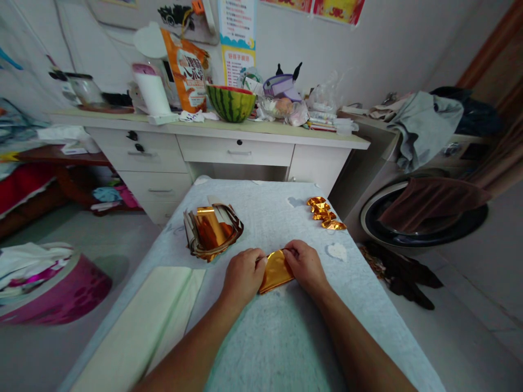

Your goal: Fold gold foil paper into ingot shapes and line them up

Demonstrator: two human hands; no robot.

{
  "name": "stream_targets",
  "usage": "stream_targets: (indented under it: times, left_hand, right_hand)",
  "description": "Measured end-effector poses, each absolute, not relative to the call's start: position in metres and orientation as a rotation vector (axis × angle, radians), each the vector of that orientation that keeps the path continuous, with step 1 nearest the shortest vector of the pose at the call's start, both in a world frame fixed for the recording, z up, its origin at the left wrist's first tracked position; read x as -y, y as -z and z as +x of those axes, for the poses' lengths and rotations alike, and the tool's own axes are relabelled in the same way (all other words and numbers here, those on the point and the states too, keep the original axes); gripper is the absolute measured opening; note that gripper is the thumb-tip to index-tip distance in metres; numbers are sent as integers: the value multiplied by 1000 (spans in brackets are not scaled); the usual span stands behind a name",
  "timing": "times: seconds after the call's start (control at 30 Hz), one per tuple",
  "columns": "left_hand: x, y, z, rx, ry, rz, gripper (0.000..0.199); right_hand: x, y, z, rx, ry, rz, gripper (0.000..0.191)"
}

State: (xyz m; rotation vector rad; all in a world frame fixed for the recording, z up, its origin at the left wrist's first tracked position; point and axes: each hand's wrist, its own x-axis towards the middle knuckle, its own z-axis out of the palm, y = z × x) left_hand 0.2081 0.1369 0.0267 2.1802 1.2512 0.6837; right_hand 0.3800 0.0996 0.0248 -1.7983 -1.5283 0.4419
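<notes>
A piece of shiny gold foil paper (277, 272), folded and tapering toward its far edge, is between my hands near the middle of the cloth-covered table. My left hand (244, 272) pinches its upper left corner, and my right hand (305, 265) grips the upper right one; both sets of fingers are closed on it. Beyond my left hand lies a loose stack of gold foil sheets (213, 228) with curled brownish edges. Several folded gold pieces (326, 213) sit in a row near the table's right edge.
Pale folded paper (139, 321) lies along the table's left side. Behind stands a white desk (237, 132) holding a cut watermelon (231, 103) and an orange bag (187, 73). A pink bin (61, 291) is at left, a washing machine (425, 212) at right.
</notes>
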Motion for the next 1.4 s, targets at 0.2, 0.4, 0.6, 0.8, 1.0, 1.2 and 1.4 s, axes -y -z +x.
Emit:
stream_targets:
  times: [0.2,0.4,0.6,0.8,1.0,1.2,1.4]
  left_hand:
    - [-136,-24,209,-1328,-574,2313,18]
    - [-135,-25,209,-1350,-531,2385,19]
    - [-134,-25,210,-1378,-488,2435,21]
    - [-132,-26,213,-1457,-430,2479,6]
    - [-130,-24,214,-1505,-405,2490,7]
    - [-129,-27,214,-1483,-574,2584,7]
    - [-135,-21,214,-1158,-438,2600,19]
  right_hand:
    - [-99,-25,376,1647,-316,-1919,13]
    - [-100,-25,374,1689,-270,-1976,14]
    - [-100,-24,374,1690,-273,-1988,14]
    - [-101,-23,372,1714,-222,-2027,14]
    - [-102,-21,370,1674,-219,-2077,4]
    - [-103,-18,368,1629,-191,-2119,13]
    - [-102,-18,368,1698,-139,-2102,4]
